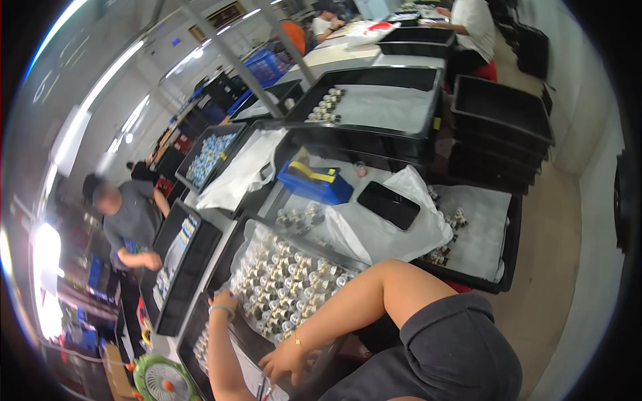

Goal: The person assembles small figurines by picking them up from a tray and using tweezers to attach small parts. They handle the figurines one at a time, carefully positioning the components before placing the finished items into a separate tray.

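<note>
While my left hand [224, 302] rests on the black tray [249, 230] of small metal fittings [284, 284] on the worktop, my right hand [284, 361] lies open-fingered at its near edge; neither grip's hold is clear.

We see black trays [428, 137] lined with white sheets [391, 107], and small fittings [284, 284] in silver and gold packed under clear plastic. A blue box [315, 184] carries a yellow strip, beside a black phone [388, 204]. Our shorts [441, 347] are dark grey. A green fan [164, 381] with orange dots sits low, and blue crates [266, 65] stand far off.
</note>
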Action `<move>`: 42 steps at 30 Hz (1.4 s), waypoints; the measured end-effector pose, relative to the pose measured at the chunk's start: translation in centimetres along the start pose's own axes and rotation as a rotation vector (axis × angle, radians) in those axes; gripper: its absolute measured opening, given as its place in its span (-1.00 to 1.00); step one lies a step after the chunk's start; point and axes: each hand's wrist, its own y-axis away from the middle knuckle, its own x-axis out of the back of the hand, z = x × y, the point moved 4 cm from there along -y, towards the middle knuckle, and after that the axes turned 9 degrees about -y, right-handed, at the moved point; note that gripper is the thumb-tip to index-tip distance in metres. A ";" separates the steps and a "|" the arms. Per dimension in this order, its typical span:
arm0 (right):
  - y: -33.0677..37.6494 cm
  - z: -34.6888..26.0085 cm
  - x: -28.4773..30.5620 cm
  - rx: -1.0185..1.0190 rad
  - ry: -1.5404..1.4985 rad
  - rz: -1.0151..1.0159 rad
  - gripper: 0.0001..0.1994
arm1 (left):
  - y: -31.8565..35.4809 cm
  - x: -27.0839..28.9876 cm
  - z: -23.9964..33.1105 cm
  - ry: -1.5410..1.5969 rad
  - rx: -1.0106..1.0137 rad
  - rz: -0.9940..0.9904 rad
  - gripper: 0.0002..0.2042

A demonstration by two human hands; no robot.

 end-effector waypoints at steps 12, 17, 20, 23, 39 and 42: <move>-0.2 -0.6 0.3 -0.044 0.012 -0.051 -0.34 | 11.3 1.9 -3.5 1.286 -0.278 0.457 -0.69; 0.3 -0.8 0.3 -0.039 0.003 0.007 -0.37 | 20.0 0.1 -2.4 1.913 -0.255 0.185 -0.58; 0.5 -1.4 0.8 -0.030 -0.011 0.038 -0.39 | 23.6 -0.7 -1.2 2.379 -0.255 0.006 -0.50; 0.5 -2.5 1.8 -0.103 0.033 -0.021 -0.41 | 24.1 -3.4 -2.2 2.242 -0.417 0.114 -0.33; -0.2 -3.3 3.5 -0.273 -0.022 -0.075 -0.39 | 25.5 -0.7 -1.5 2.073 -0.814 0.122 -0.24; -0.1 -3.2 3.4 -0.285 0.008 -0.069 -0.42 | 25.1 -0.8 -1.5 1.700 -0.649 0.368 -0.27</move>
